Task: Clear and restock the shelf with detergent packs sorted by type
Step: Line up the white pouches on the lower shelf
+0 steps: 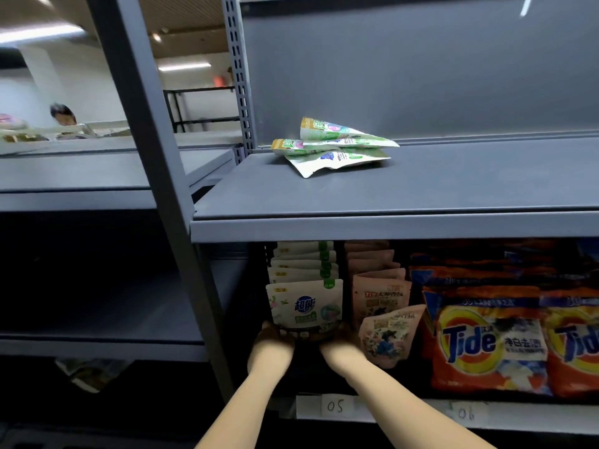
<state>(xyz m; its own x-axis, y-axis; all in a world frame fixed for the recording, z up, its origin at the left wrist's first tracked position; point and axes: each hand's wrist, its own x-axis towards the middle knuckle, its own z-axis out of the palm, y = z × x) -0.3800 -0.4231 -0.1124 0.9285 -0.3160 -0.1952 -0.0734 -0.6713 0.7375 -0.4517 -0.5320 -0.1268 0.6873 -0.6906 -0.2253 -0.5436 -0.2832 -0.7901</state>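
**Both hands at the white-and-green pouch row on the lower shelf**

A row of white-and-green detergent pouches (304, 303) stands upright, one behind the other, at the left end of the lower shelf (405, 413), under the grey upper shelf (389, 196). The front pouch carries a blue logo in Chinese characters. Just to its right stands a row of pink pouches (379, 286), and one pink pouch (389, 335) in front leans tilted toward the right. Further right are orange bags (486, 341) printed "Tide", several deep.

The left hand (275, 338) and the right hand (337, 338) reach in side by side, forearms stretched forward, and sit at the lower corners of the front white-and-green pouch, one on each side. The fingers curl around its bottom edge in shadow, so they seem to be gripping it, though the individual fingers are hard to make out.

On the upper shelf three white-and-green pouches (334, 147) lie flat in a loose pile near the back left.

The lower shelf's front edge bears paper tags (335, 406) handwritten "05" and, further right, "06". Beyond the shelving at far left, a person (63, 115) is bent over a surface.
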